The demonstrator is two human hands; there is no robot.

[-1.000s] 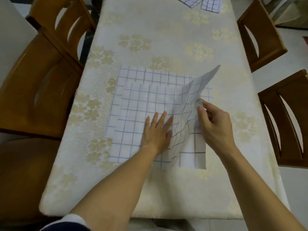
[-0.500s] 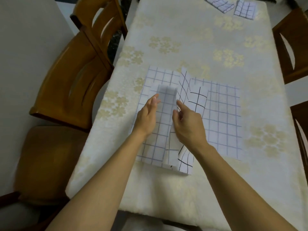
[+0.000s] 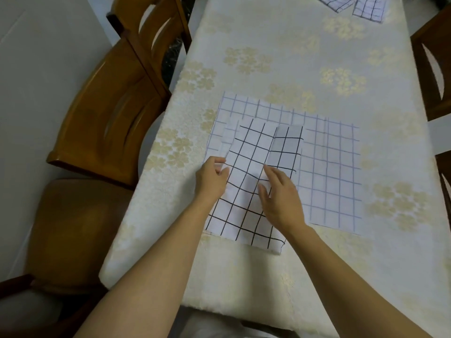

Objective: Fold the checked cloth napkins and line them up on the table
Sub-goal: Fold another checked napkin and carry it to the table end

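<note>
A white napkin with bold black checks lies folded in half on top of a larger flat napkin with faint blue checks, near the table's front left. My left hand pinches the folded napkin's left edge between thumb and fingers. My right hand rests flat on the napkin's middle with fingers spread and straight. Two folded checked napkins lie side by side at the far end of the table.
The table wears a cream cloth with gold flower prints. Two wooden chairs stand along the left side, and two more chairs along the right. A bare stretch of tablecloth lies between the near and far napkins.
The right half of the top napkin has been carried over to the left and laid down. My left hand moved from pressing the middle to the left edge; my right hand now lies flat.
</note>
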